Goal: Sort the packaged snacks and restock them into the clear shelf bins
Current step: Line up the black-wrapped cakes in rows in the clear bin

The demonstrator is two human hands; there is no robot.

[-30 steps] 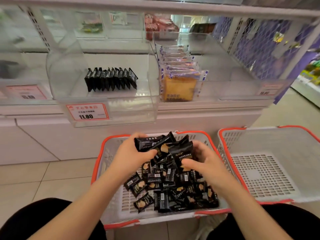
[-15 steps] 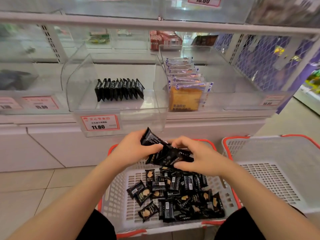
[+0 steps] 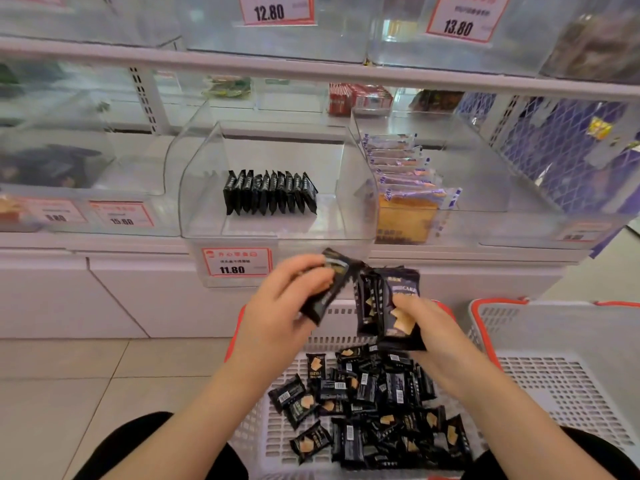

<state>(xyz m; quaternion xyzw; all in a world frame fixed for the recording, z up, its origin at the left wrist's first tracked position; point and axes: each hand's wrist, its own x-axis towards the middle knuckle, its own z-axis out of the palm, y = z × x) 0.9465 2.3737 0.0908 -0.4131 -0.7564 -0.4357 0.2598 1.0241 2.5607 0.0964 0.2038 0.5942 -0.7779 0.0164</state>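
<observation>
My left hand (image 3: 277,313) grips one black snack packet (image 3: 329,285), tilted up to the right. A small upright stack of black packets (image 3: 388,303) is held in my right hand (image 3: 436,337). Both hands hover above the white basket with a red rim (image 3: 277,434), which holds several loose black packets (image 3: 374,407). Just beyond the hands stands a clear shelf bin (image 3: 263,230) with a row of black packets (image 3: 270,192) standing on edge inside it. Its price tag (image 3: 237,263) reads 11.80.
To the right a second clear bin holds a row of yellow cake packs (image 3: 405,192). Another white basket (image 3: 568,375) stands at the right on the tiled floor. More clear bins and price tags sit along the upper shelf (image 3: 311,71). My dark-clothed knees flank the basket.
Both hands have risen out of the basket toward the bin. The bunch has split: the left hand now holds one packet, the right a stack. The view has tilted up.
</observation>
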